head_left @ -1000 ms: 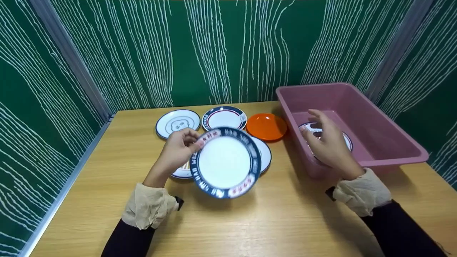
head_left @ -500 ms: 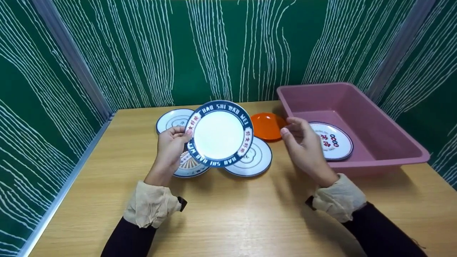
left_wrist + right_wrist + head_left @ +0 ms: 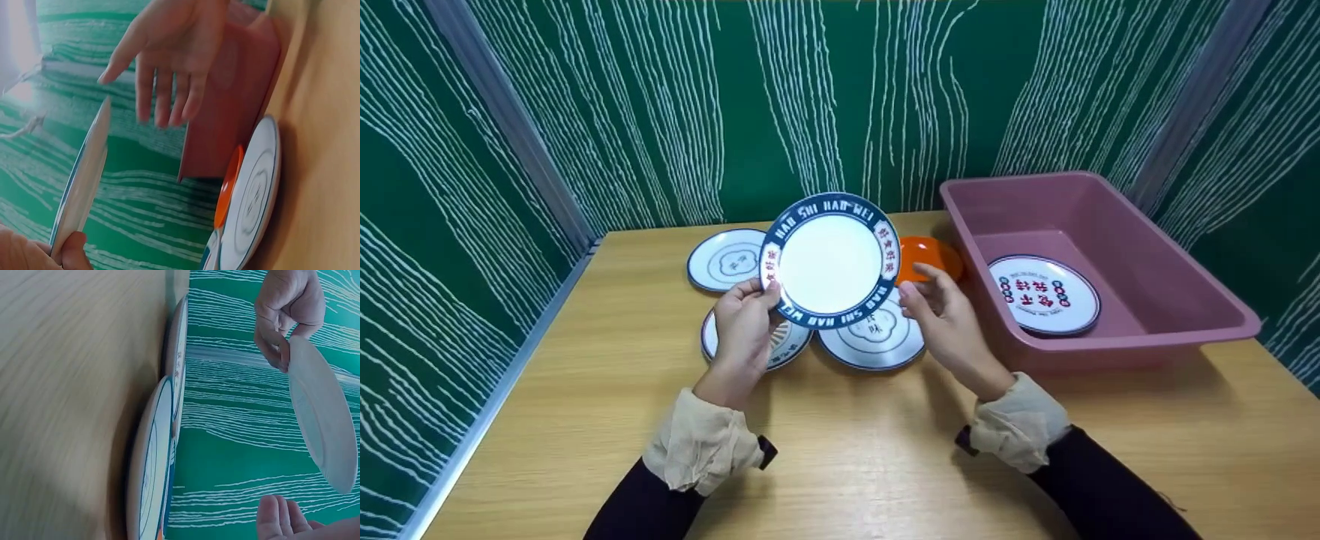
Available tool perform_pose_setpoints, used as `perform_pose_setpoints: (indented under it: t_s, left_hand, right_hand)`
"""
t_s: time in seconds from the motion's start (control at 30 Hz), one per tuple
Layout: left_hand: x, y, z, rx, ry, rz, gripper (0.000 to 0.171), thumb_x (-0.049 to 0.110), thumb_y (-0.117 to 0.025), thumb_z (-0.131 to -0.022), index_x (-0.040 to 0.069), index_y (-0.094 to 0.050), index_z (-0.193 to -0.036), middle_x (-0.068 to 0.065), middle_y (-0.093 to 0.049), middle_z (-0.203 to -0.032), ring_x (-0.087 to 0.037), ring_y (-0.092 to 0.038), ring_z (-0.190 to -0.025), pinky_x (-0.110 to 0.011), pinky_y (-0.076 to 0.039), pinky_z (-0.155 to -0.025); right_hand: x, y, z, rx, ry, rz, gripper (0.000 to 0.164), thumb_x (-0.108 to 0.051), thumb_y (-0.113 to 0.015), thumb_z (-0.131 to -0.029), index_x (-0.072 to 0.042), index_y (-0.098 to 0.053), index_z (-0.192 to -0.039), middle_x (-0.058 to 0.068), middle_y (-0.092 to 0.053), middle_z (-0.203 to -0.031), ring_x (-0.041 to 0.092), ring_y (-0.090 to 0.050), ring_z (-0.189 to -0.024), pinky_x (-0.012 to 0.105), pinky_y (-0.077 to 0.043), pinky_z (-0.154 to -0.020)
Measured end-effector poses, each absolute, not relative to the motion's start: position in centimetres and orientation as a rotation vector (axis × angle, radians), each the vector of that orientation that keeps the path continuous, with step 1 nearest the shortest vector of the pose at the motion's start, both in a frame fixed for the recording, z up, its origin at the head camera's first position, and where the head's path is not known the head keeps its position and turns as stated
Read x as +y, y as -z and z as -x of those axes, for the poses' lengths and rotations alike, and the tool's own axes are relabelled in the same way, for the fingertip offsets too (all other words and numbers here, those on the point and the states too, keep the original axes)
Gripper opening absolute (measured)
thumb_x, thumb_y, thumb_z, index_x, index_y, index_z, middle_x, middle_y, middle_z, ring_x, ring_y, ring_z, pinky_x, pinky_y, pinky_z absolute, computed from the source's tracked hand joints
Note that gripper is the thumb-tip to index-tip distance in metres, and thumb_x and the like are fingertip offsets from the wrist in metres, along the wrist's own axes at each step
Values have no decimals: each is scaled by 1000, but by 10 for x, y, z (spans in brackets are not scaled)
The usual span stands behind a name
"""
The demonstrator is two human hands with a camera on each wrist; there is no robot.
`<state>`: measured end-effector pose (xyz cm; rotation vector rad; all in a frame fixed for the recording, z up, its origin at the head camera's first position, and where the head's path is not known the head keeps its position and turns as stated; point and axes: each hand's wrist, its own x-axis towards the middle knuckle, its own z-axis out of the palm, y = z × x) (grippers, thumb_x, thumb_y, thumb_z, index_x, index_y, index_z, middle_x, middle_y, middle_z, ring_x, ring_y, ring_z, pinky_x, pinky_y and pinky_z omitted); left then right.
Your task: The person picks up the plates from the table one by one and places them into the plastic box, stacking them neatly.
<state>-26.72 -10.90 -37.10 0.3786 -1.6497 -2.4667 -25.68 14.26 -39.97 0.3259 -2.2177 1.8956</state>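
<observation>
Our left hand (image 3: 742,330) pinches the left edge of the blue-rimmed plate (image 3: 830,262), raised over white plates (image 3: 874,339) on the table (image 3: 870,450), while our right hand (image 3: 956,330), fingers loose and holding nothing, hangs just beside its right edge. We judge this a steadying or handover step, calling for the right hand to close on the free edge; far right, a pink tub (image 3: 1147,342) holds another plate (image 3: 1050,311).

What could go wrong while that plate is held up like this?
The left hand alone grips the raised plate by its rim, so it might tilt or slip. The right hand, near the opposite side but not touching, may fumble if it takes over. If the raised plate goes to the tub, it could knock the tub or the plate inside.
</observation>
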Motion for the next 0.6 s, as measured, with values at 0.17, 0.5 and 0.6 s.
perform_pose_setpoints:
  t_s: [0.17, 0.5, 0.6]
  left_hand:
    - [-97, 373, 258, -1639, 2463, -364, 22, 1, -60, -101, -3, -56, -123, -17, -62, -117, -19, -67, -97, -29, -60, -84]
    - [-79, 379, 249, -1555, 2525, -339, 23, -6, -62, -97, -5, -53, -118, -16, -60, -108, -18, -64, -89, -27, -59, -74]
    - [-78, 381, 249, -1547, 2546, -316, 22, -7, -65, -95, -5, -54, -115, -15, -60, -102, -17, -64, -84, -28, -60, -71]
  right_hand:
    - [135, 393, 256, -2119, -2120, -292, 52, -26, -60, -105, -3, -44, -148, 20, -61, -126, 28, -67, -102, 31, -59, -92]
    - [140, 378, 247, -1953, -2430, -273, 40, -11, -50, -108, -1, -43, -146, 21, -56, -125, 24, -68, -95, 38, -60, -91]
    - [142, 375, 247, -1980, -2397, -234, 37, -8, -49, -108, 0, -46, -143, 20, -59, -119, 22, -68, -90, 37, -61, -88]
